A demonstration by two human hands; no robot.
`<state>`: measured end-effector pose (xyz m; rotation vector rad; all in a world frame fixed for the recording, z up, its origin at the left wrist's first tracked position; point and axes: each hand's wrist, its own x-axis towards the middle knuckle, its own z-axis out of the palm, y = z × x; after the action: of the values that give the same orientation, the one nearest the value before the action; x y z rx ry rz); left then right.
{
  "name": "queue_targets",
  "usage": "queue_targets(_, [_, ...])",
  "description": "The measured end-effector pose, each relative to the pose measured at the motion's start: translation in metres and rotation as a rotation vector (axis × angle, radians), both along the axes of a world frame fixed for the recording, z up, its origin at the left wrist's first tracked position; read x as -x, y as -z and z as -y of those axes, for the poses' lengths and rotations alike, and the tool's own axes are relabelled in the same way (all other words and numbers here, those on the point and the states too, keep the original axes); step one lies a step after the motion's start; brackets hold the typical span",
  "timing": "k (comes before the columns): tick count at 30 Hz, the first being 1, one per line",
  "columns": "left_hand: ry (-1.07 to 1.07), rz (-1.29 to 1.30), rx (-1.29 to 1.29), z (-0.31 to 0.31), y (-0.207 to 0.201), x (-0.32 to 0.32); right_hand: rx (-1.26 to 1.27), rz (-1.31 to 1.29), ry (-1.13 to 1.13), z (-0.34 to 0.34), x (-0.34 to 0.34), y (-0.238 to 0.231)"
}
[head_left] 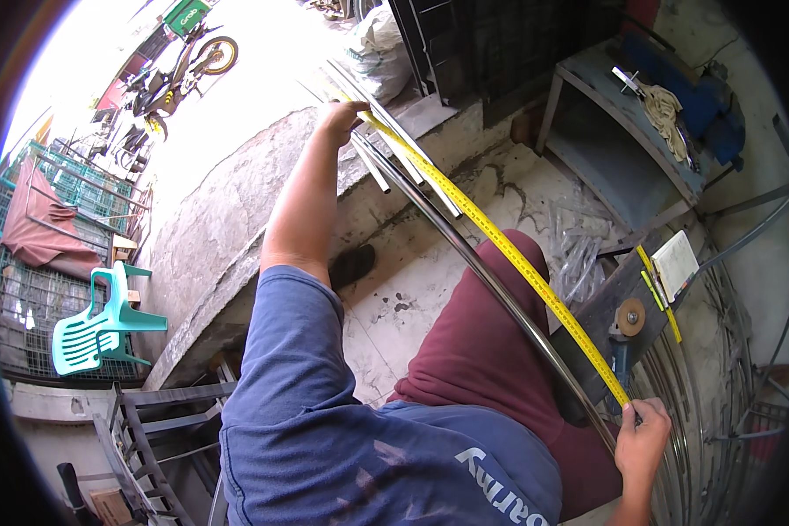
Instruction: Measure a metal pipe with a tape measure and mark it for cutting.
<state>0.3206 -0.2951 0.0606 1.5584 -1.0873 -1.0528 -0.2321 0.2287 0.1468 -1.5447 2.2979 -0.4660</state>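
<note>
A yellow tape measure is stretched diagonally from far left to near right across my lap. My left hand, arm reaching out, is closed on the tape near its far end. At the near right, my right hand pinches the other end between thumb and fingers. Alongside the tape, a shiny round metal tube rests over my thigh. Its far end lies by my left hand, and its near end passes beside my right hand. Whether either hand also touches the tube, I cannot tell.
More metal tubes lean over the concrete ledge. An angle grinder, a notebook and a green marker sit at right. Behind stands a metal workbench. A turquoise chair is at left, motorcycles beyond.
</note>
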Motion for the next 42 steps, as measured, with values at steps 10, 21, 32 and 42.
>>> queue_targets(10, [-0.055,-0.245,0.003,-0.009,-0.008,0.017,0.095,-0.121,-0.018,0.013,-0.006,0.003])
queue_targets(21, [-0.064,-0.347,0.004,0.004,0.007,0.001,0.063,-0.162,-0.033,0.019,-0.004,-0.003])
queue_targets(32, [-0.031,-0.345,-0.003,0.008,0.016,-0.012,0.081,-0.188,-0.045,0.021,-0.004,-0.005])
queue_targets(42, [-0.045,-0.346,-0.012,-0.001,0.011,-0.006,0.066,-0.196,-0.040,0.019,-0.003,-0.009])
